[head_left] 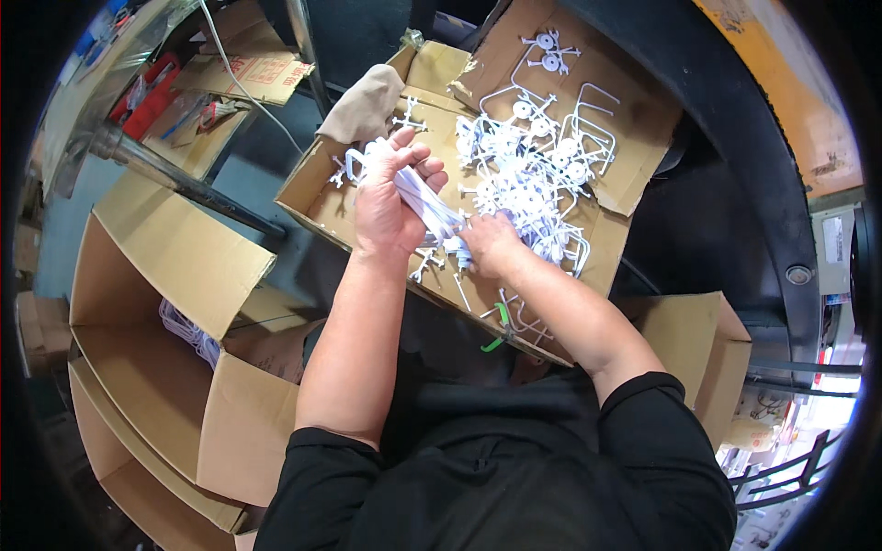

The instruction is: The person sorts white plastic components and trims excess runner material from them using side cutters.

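Note:
My left hand is closed around a bundle of white bent rods, palm turned up and fingers curled. The bundle slants down to the right, its looped end showing past my thumb. At the lower end of the bundle is my right hand, its fingers bent inward; what they pinch is hidden. Just beyond it lies a tangled pile of white plastic parts, with round discs, forked ends and bent arms. Both hands are over a shallow cardboard box holding the pile.
A beige cloth hangs over the box's far left edge. Green strips stick out at its near edge. An open carton with white looped rods stands at left, another carton at right. A metal bar crosses the upper left.

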`<state>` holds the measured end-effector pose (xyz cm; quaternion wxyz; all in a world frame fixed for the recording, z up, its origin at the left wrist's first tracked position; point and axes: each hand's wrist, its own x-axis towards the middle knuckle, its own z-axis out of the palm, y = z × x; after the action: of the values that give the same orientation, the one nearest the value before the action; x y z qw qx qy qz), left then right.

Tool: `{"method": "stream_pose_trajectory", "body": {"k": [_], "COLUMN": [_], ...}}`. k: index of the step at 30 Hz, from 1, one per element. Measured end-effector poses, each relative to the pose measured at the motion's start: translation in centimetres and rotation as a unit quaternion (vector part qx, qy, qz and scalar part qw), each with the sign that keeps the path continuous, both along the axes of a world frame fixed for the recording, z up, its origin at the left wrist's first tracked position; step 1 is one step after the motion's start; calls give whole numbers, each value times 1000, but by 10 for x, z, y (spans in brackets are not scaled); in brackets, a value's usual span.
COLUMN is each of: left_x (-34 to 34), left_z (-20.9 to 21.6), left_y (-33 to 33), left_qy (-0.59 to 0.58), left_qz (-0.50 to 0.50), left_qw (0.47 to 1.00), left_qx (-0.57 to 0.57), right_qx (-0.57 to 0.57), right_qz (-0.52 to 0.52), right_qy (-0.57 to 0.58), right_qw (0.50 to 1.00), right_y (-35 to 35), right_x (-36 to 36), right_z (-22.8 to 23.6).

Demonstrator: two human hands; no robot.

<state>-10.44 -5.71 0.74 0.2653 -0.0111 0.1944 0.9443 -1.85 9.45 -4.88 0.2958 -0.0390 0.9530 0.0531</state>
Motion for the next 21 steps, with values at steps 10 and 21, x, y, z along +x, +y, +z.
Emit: {"method": "stream_pose_trajectory", "body": {"k": [10,21], "left_x": [3,3], "left_z": [2,0], "left_y": [4,8], "left_qy": [-3,9], "left_qz": [-4,0], "left_qw": [1000,999], "left_qx": [-24,-48], "right_qx": [13,-187], "right_qz": [165,52], "right_qy": [16,55], "right_qw": [986,980], "right_y": [-24,4], "right_x": [16,23], "right_z": [-20,-33]}}
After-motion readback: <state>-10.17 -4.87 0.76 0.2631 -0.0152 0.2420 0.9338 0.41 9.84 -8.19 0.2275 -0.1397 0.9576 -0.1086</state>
